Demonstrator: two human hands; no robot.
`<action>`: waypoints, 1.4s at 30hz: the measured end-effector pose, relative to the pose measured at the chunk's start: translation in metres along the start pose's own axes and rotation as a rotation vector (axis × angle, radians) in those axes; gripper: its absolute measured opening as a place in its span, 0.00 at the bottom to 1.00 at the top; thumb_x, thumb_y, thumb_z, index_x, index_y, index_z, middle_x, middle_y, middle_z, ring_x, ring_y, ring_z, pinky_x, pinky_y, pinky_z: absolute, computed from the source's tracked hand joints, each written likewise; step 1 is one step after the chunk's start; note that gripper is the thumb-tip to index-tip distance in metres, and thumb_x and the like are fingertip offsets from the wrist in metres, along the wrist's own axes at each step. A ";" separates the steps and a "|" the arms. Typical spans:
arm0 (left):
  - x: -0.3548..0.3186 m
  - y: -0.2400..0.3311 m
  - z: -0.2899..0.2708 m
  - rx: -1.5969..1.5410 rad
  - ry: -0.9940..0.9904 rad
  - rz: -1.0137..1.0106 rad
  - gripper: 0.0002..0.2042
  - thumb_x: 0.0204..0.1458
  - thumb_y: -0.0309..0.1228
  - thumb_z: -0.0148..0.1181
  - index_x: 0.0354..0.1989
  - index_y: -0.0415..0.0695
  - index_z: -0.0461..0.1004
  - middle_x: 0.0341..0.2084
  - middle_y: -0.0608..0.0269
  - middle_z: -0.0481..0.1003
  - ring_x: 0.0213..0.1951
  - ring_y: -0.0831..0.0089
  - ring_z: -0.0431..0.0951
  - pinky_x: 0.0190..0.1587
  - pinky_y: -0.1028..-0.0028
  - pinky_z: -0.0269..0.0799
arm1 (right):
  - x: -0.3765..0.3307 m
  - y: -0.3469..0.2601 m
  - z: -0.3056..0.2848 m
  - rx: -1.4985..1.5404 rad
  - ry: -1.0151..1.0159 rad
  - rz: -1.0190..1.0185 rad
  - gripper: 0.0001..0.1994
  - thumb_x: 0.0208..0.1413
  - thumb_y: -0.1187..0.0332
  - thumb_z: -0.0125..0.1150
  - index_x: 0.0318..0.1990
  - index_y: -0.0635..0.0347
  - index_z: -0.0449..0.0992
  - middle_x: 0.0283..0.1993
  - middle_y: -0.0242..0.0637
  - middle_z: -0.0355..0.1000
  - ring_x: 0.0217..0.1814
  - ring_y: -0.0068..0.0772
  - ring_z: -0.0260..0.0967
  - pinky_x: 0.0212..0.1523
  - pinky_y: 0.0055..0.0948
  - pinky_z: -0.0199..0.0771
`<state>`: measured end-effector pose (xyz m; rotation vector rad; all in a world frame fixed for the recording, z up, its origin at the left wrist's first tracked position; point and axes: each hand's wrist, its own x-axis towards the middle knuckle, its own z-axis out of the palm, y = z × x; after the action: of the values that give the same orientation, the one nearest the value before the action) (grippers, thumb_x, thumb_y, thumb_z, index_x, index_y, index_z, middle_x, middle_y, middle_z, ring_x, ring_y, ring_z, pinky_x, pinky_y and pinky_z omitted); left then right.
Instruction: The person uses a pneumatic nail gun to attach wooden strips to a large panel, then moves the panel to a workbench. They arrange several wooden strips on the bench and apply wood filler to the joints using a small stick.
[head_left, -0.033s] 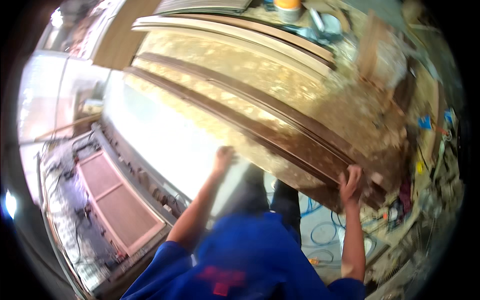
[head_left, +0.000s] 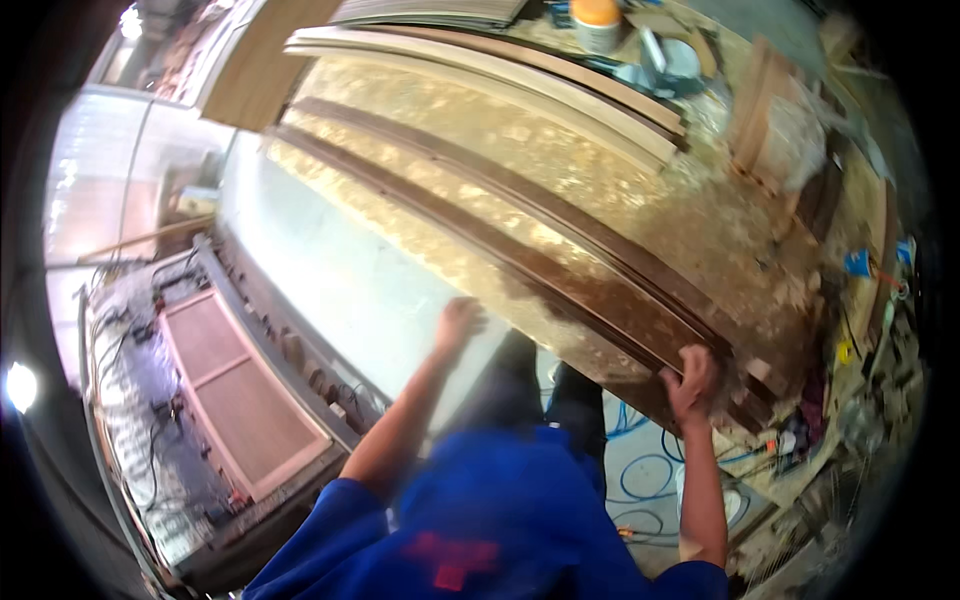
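Two dark brown wooden strips lie slantwise across a worn, dusty wooden tabletop (head_left: 600,185): a near strip (head_left: 440,215) by the front edge and a far strip (head_left: 500,190) behind it. My right hand (head_left: 692,385) is at their right end, fingers bent and thumb apart, nothing visibly held. Blur hides whether its fingertips touch the near strip. Just off the table's front edge, my left hand (head_left: 460,322) hangs over the pale floor, empty, its blurred fingers loosely apart.
Lighter wooden strips (head_left: 480,85) lie along the table's far side. Behind them stands a white tub with an orange lid (head_left: 597,25). A plastic-wrapped bundle (head_left: 790,135) is at the far right. Left stands a panelled wooden frame (head_left: 245,395); blue hose (head_left: 648,475) coils on the floor.
The whole view has shifted slightly, the scene sliding right and down. Relative to the strips, my right hand has drawn back a little toward me, with its thumb further out.
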<state>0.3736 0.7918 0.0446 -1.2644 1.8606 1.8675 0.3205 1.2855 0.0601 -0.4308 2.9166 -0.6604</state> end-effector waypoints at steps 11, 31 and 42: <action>-0.040 0.052 0.091 -0.295 -0.024 0.338 0.35 0.67 0.63 0.44 0.58 0.38 0.68 0.49 0.46 0.77 0.49 0.55 0.79 0.55 0.58 0.75 | 0.001 -0.097 -0.099 0.294 0.026 -0.254 0.19 0.41 0.73 0.75 0.44 0.60 0.77 0.41 0.46 0.73 0.45 0.55 0.71 0.48 0.49 0.71; -0.110 0.260 -0.021 -1.037 -0.225 0.473 0.31 0.69 0.59 0.40 0.47 0.36 0.68 0.32 0.54 0.70 0.35 0.60 0.72 0.44 0.63 0.76 | 0.051 -0.268 -0.261 1.025 0.421 -0.808 0.25 0.48 0.72 0.76 0.53 0.71 0.75 0.50 0.51 0.77 0.48 0.50 0.80 0.47 0.40 0.83; 0.116 0.021 0.003 -0.430 -0.507 0.026 0.11 0.66 0.39 0.58 0.50 0.48 0.74 0.37 0.59 0.79 0.41 0.65 0.80 0.47 0.62 0.82 | -0.059 -0.030 -0.048 0.180 0.186 0.044 0.13 0.47 0.74 0.68 0.41 0.54 0.76 0.40 0.40 0.76 0.42 0.49 0.75 0.42 0.46 0.76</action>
<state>0.2876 0.7436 -0.0202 -0.7513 1.2634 2.4040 0.3753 1.2964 0.1190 -0.2983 2.9905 -0.9964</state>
